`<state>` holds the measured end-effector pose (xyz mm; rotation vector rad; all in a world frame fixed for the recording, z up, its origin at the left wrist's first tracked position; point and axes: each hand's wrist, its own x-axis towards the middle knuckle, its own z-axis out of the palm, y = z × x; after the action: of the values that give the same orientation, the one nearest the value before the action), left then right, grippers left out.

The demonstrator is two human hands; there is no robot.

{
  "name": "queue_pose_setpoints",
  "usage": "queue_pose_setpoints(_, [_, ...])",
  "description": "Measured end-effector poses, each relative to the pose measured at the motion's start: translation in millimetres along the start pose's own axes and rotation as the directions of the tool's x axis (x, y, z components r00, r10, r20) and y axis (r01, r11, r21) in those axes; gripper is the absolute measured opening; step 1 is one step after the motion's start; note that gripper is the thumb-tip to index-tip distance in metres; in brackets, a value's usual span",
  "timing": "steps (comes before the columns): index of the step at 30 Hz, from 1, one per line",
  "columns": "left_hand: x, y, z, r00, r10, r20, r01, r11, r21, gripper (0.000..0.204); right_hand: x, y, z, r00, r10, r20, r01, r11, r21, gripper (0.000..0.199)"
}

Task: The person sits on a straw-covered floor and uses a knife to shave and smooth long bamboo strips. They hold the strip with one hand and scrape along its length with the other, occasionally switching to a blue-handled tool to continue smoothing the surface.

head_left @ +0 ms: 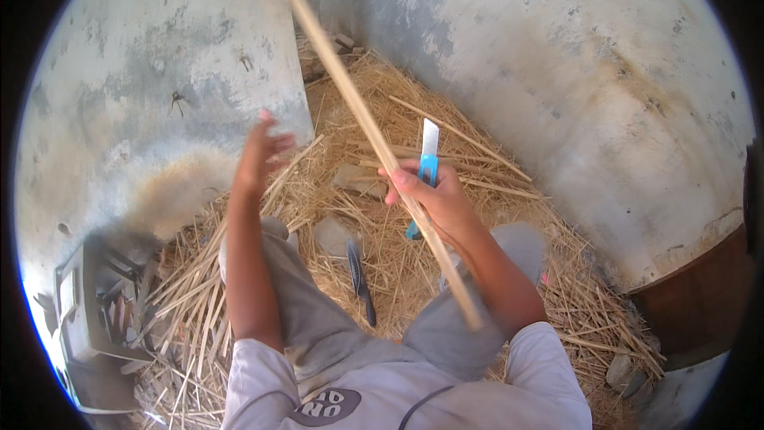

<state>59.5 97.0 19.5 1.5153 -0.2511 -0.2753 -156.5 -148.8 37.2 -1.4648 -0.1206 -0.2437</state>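
My right hand (434, 195) is closed around a long pale wooden strip (350, 87), which looks like split bamboo. The strip slants from the upper middle down toward my right thigh, its ends blurred. A blue utility knife (428, 167) with its broad blade out and pointing up is in the same hand, behind the strip. To the left, my left hand (261, 155) is raised with its fingers apart, holding nothing. A black knife (359, 279) lies on the shavings between my legs.
Straw-like shavings (382, 103) and thin strips cover the floor. A bundle of pale strips (191, 302) lies at my left. Beyond it stands a grey plastic frame (83, 310). Stained walls (557, 56) meet in a corner ahead. A brown panel (700, 295) is at the right.
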Motion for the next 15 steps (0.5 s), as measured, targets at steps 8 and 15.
queue_pose_setpoints(8, [-89, -8, 130, 0.718, 0.092, 0.690, -0.145, 0.989, 0.020, 0.048, 44, 7, -6, 0.940, -0.148, -0.307, 0.127, 0.988, -0.086, 0.031])
queue_pose_setpoints(15, [-97, -36, 142, 0.827, 0.080, 0.556, -0.055, 0.997, -0.060, 0.018, 38, -4, -32, 0.917, -0.346, -0.198, 0.073, 0.632, -0.771, 0.027])
